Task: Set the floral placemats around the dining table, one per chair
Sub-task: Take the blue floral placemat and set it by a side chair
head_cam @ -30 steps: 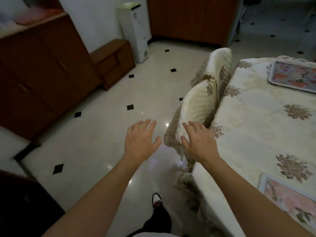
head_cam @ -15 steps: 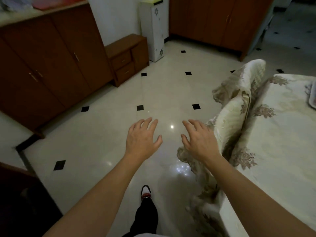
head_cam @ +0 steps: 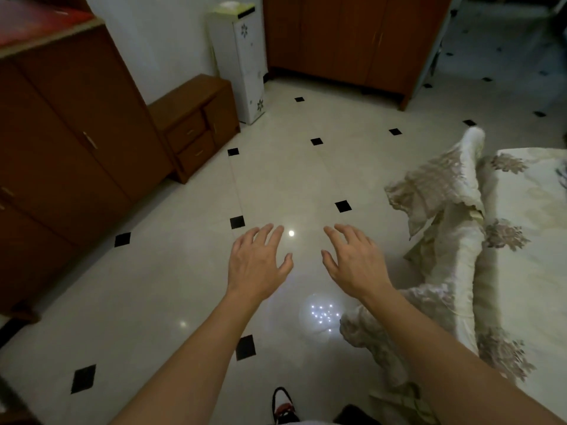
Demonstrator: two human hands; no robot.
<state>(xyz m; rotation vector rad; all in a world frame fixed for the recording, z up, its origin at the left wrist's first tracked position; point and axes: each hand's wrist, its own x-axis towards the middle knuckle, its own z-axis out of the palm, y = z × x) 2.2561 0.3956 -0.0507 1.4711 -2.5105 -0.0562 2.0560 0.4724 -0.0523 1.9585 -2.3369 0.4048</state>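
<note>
At mid-frame in the head view, my left hand [head_cam: 257, 265] and right hand [head_cam: 352, 262] hung over the tiled floor [head_cam: 184, 271], both released, fingers spread, grasping nothing. Along the right edge lay the cloth-draped table [head_cam: 527, 246], a covered chair [head_cam: 441, 185] against it. No floral placemats showed plainly; wherever they lay was out of frame. I judged them light, thin and somewhat flexible, best pinched at two opposite edges to keep them flat.

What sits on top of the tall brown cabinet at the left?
A flat red thing lies on the pale top of the cabinet, too blurred to tell what it is. The rest of the top runs out of frame.
</note>
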